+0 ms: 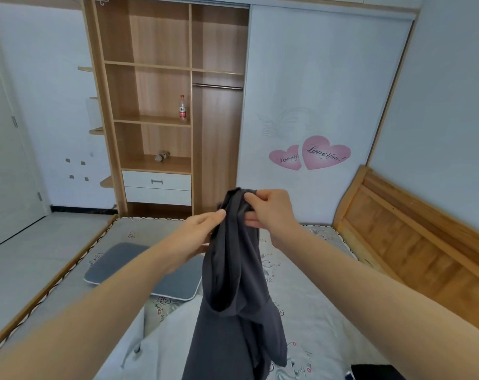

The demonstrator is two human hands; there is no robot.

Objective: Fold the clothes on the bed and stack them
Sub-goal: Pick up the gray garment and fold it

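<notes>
Bed (328,311) with a patterned pale sheet is filling the lower half of the view, wooden headboard (413,231) standing along its right side. Open wooden wardrobe (161,105) is standing behind the bed, its white sliding door (315,91) showing two pink heart stickers (312,154). Dark grey garment (232,283) is hanging in the air over the middle of the bed, held up at its top edge, lower part draping down toward the bottom of the frame. A white garment (161,338) is lying on the sheet under it, lower left. Grey cushion (150,272) with a white rim is lying flat on the bed to the left, partly behind the left forearm. Right hand (271,212) is pinching the garment's top edge, fingers curled round the fabric. Left hand (202,229) is gripping the same garment just below, thumb pressing on the cloth, other fingers hidden behind it. Red-capped bottle (182,108) is standing upright on a wardrobe shelf.
</notes>
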